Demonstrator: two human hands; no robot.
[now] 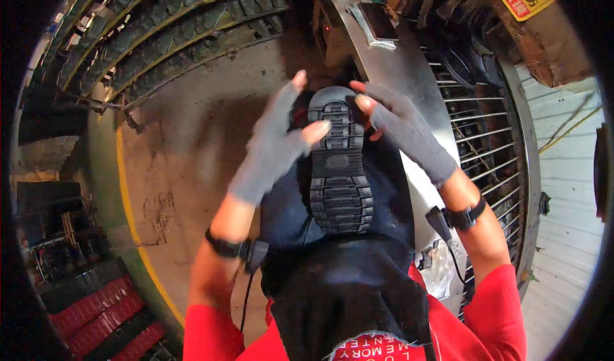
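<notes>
Both gloved hands, left hand [272, 144] and right hand [401, 127], grip clamped fingertip-only on black shoe sole [339, 162] held tread-up over lap; could slip onto floor [192, 137] if pinch loosens.

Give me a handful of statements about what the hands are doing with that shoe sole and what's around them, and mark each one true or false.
1. Both hands grip the black shoe sole near its upper end. True: the left hand and the right hand hold it from either side.
2. The hands are bare. False: both wear grey fingerless gloves, with only the fingertips uncovered.
3. The tread of the sole faces the camera. True.
4. Each wrist carries a black strap. True: the left strap and the right strap both show.
5. The racks at upper left are stacked with white boxes. False: they hold rows of dark soles.
6. The sleeves are blue. False: they are red.
</notes>
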